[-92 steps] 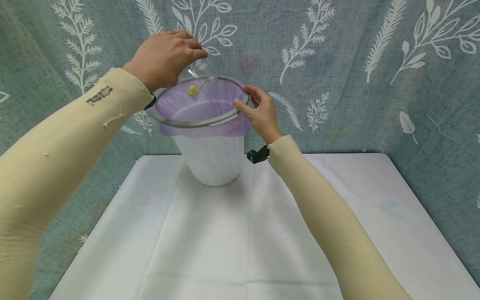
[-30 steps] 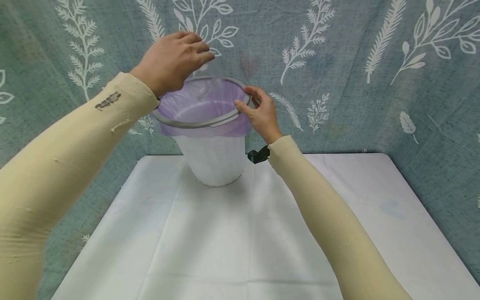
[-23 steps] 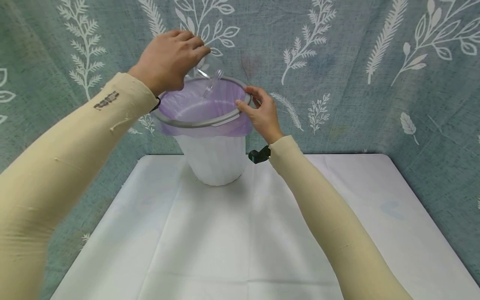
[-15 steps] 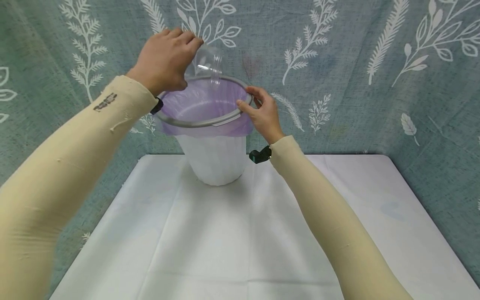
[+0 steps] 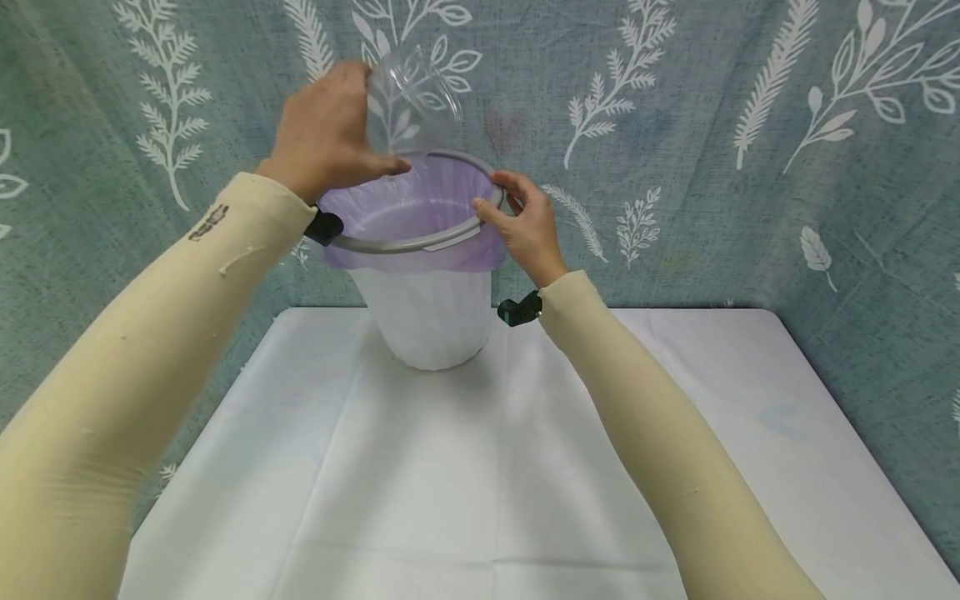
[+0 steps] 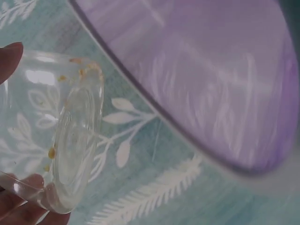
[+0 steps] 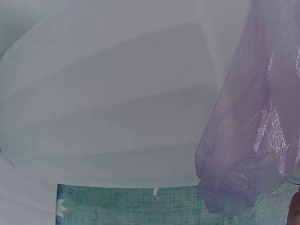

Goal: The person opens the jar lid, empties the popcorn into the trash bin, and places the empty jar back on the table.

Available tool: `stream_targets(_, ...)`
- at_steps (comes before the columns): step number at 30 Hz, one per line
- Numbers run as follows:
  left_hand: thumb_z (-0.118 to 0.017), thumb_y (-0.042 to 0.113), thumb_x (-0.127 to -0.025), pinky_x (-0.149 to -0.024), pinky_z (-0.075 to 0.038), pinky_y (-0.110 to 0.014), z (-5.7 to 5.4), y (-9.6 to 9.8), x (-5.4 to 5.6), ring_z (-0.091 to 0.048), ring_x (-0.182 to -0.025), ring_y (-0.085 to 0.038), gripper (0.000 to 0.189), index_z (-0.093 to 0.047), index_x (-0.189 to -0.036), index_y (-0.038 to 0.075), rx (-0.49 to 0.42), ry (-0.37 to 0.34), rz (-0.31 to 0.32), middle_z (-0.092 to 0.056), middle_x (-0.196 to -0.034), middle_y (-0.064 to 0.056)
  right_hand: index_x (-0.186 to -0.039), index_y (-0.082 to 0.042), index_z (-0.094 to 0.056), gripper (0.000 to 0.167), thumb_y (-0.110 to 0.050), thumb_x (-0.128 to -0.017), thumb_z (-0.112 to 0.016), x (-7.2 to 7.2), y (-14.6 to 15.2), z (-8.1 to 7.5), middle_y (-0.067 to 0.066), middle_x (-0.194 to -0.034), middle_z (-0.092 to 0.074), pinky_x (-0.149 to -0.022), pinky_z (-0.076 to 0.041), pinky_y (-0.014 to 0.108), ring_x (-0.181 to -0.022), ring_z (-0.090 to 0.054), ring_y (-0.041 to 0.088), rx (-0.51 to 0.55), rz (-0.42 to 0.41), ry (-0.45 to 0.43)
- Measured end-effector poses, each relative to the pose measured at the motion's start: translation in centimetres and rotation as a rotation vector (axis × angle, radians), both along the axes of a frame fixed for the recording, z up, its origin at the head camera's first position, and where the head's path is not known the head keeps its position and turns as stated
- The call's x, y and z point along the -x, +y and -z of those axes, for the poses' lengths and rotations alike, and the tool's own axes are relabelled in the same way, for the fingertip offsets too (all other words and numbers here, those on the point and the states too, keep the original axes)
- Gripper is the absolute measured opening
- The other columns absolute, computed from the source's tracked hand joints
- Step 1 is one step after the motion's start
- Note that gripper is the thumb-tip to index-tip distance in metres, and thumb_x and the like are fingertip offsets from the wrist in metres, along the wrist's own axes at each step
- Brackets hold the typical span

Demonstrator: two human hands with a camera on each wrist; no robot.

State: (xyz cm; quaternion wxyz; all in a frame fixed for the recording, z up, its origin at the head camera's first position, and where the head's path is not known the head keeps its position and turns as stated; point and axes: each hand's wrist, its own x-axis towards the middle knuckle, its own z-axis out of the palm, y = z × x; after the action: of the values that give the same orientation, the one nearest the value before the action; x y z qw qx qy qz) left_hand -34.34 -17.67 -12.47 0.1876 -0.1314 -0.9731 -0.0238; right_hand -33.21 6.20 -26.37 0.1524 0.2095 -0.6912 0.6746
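In the head view, the left hand point(image 5: 330, 137) gripped a clear plastic cup point(image 5: 412, 96), fingers and thumb curled round it, and held it tipped in the air above the far left rim of a white bin point(image 5: 427, 321). The bin stood on the white tabletop point(image 5: 480, 483) near its far edge, lined with a purple bag point(image 5: 405, 208) folded over a grey rim ring point(image 5: 390, 246). The right hand point(image 5: 525, 225) pinched that ring at the bin's right side, thumb inside and fingers outside. Behind hung a teal curtain point(image 5: 712, 150) printed with white leaves.

In the left wrist view, the cup point(image 6: 61, 136) lay on its side, held between a fingertip above and fingers point(image 6: 23, 208) below, with small orange crumbs stuck to its inner wall. The bag's purple mouth point(image 6: 211, 79) filled the upper right, apart from the cup.

In the right wrist view, the ribbed white wall of the bin point(image 7: 117, 103) filled the frame, with the bag's loose purple overhang point(image 7: 248, 136) draped at the right; the hand's hold could not be told from here
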Motion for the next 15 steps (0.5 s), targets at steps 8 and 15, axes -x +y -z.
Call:
stream_targets(8, -0.088, 0.057, -0.077, -0.11, -0.045, -0.055, 1.5, -0.6, -0.3, -0.053, -0.132, -0.043, 0.109, -0.038, -0.153, -0.002, -0.295, -0.007, -0.016, -0.052, -0.149, -0.023, -0.145, 0.009, -0.052, 0.052, -0.006, -0.099, -0.072, 0.1, -0.1, 0.1, 0.024, -0.149, -0.054, -0.12, -0.035, 0.025, -0.144, -0.048, 0.025, -0.004, 0.003, -0.004)
stream_targets(15, -0.083, 0.061, -0.081, -0.109, -0.047, -0.052, 2.5, -0.9, -0.6, -0.053, -0.131, -0.041, 0.105, -0.036, -0.152, -0.002, -0.42, 0.001, 0.005, -0.052, -0.146, -0.024, -0.144, 0.01, -0.053, 0.051, -0.005, -0.099, -0.072, 0.1, -0.1, 0.1, 0.023, -0.148, -0.055, -0.119, -0.035, 0.024, -0.143, -0.049, 0.025, 0.0, 0.009, 0.008)
